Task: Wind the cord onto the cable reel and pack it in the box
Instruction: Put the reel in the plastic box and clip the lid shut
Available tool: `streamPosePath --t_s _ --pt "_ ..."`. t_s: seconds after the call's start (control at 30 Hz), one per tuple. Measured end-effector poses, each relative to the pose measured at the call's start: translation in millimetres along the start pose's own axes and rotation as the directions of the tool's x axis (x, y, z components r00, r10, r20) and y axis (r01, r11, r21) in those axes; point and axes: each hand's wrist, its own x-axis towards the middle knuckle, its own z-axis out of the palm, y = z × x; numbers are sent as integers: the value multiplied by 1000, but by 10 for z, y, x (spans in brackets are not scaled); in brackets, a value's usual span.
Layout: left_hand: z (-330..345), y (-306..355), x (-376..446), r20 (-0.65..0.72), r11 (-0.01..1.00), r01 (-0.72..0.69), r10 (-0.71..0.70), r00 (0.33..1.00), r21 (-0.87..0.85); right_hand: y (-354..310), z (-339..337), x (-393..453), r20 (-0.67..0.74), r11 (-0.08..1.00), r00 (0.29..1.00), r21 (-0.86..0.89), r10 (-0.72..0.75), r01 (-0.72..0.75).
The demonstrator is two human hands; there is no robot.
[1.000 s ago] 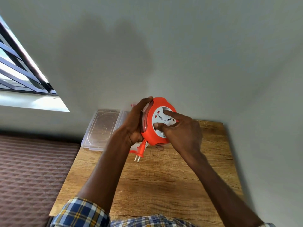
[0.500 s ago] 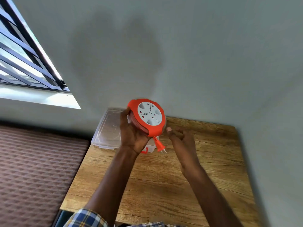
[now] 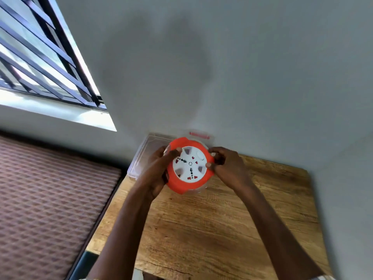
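An orange cable reel (image 3: 188,184) with a white socket face is held flat, face up, over the far left part of the wooden table (image 3: 222,219). My left hand (image 3: 157,172) grips its left rim, thumb on the white face. My right hand (image 3: 228,166) holds its right rim with fingertips. Below and behind the reel is a clear plastic box (image 3: 199,189); its clear lid (image 3: 141,158) lies to the left. A red clasp (image 3: 199,134) of the box shows behind the reel. The plug and cord are hidden.
The table stands against a grey wall (image 3: 222,77) at the back and right. A patterned brown mattress (image 3: 50,199) lies left of the table. A barred window (image 3: 40,63) is at the upper left.
My left hand turned the reel from tilted to face up and lowered it over the box. My right hand, free half a second ago, now holds the right rim. The dangling plug is out of sight.
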Motion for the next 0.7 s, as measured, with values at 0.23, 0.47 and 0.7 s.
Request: streamPosePath --t_s 0.23,0.47,0.7 --pt "-82 -199 177 -193 974 -74 32 981 -215 -167 296 148 -325 959 925 -260 -195 111" --pt "-78 -272 270 -104 917 -34 -9 995 -398 -193 602 201 16 885 968 403 251 -236" --pt "-148 -250 324 -180 982 -4 38 983 189 -100 449 483 129 957 973 194 193 -216"
